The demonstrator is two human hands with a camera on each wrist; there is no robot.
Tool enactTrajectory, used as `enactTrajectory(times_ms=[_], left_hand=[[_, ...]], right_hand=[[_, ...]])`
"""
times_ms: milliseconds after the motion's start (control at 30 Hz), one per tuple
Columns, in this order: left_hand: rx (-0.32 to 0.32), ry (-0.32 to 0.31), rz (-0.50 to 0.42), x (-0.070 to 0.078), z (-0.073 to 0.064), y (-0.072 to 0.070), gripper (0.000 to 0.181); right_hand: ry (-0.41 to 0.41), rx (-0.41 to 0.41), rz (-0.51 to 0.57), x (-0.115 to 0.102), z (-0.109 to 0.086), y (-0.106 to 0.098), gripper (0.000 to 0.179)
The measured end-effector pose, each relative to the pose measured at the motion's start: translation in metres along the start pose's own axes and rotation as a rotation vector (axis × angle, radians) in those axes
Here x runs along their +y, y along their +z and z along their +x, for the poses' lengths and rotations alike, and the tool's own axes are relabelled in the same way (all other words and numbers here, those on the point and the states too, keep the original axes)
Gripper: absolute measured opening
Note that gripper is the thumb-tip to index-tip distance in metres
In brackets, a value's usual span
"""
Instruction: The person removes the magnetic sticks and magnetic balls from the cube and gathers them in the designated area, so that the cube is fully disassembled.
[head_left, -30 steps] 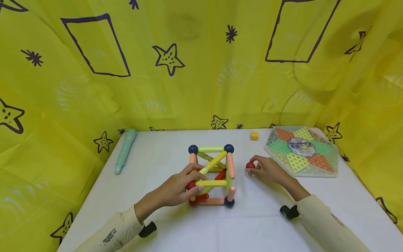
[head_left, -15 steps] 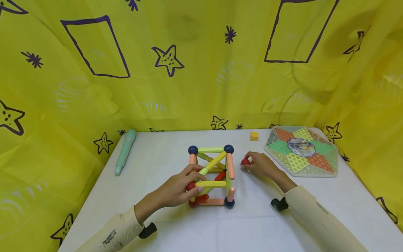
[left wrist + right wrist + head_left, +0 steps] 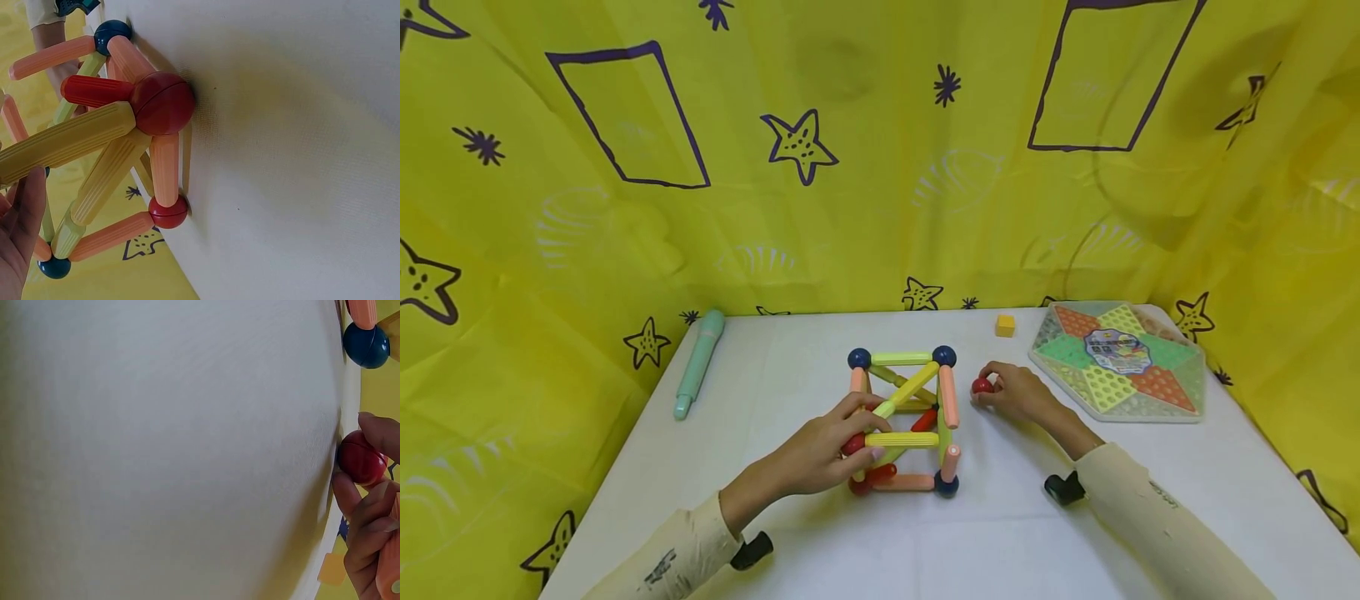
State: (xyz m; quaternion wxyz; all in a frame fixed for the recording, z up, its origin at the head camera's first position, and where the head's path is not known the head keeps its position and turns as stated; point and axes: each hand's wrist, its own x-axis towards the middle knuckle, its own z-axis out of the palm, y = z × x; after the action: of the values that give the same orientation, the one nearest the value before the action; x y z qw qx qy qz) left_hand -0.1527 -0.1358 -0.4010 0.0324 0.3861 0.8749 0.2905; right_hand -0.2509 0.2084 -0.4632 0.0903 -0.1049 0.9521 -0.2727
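Observation:
A box-shaped frame of magnetic sticks and balls (image 3: 902, 439) stands on the table, in yellow, green, orange and red with dark blue and red balls. My left hand (image 3: 823, 447) grips its upper near left corner, fingers around a red ball (image 3: 853, 444) and the yellow sticks there. In the left wrist view a thumb (image 3: 31, 206) lies against a yellow stick (image 3: 75, 140). Right of the frame my right hand (image 3: 1018, 393) pinches a loose red ball (image 3: 362, 457) between thumb and fingertips, close over the table. An orange stick (image 3: 389, 562) also sits in that hand's palm.
A small yellow cube (image 3: 1005, 325) lies at the back of the white table (image 3: 775, 367). At the back right is a hexagonal game board (image 3: 1116, 358). A mint-green tube (image 3: 699, 364) lies on the left. Yellow patterned cloth (image 3: 880, 208) surrounds the table.
My right hand has moved left, nearer the frame and slightly away from me, with the red ball. It has hardly moved in the last half second. The left hand stays at its corner.

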Motion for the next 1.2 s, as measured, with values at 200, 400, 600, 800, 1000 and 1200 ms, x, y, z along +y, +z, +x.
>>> enactTrajectory(times_ms=[200, 400, 600, 800, 1000, 1200], left_hand=[[-0.004, -0.009, -0.002, 0.002, 0.0, -0.001, 0.024], [-0.007, -0.013, -0.004, 0.001, 0.0, 0.0, 0.024], [-0.001, 0.004, -0.001, 0.0, 0.0, 0.0, 0.024], [0.0, 0.005, 0.001, -0.001, 0.0, 0.0, 0.024], [-0.008, -0.009, -0.006, 0.001, -0.001, -0.002, 0.025], [-0.015, -0.012, -0.01, 0.002, 0.0, -0.002, 0.025]], right_hand=[[0.033, -0.015, 0.02, 0.001, -0.001, 0.0, 0.051], [0.046, -0.026, 0.05, 0.006, -0.004, -0.002, 0.063], [0.014, -0.024, 0.096, 0.013, -0.021, -0.015, 0.054], [-0.005, -0.144, 0.274, 0.022, -0.048, -0.022, 0.053], [-0.101, -0.27, 0.442, 0.019, -0.07, -0.015, 0.043], [-0.093, -0.226, 0.338, 0.01, -0.082, -0.001, 0.034]])
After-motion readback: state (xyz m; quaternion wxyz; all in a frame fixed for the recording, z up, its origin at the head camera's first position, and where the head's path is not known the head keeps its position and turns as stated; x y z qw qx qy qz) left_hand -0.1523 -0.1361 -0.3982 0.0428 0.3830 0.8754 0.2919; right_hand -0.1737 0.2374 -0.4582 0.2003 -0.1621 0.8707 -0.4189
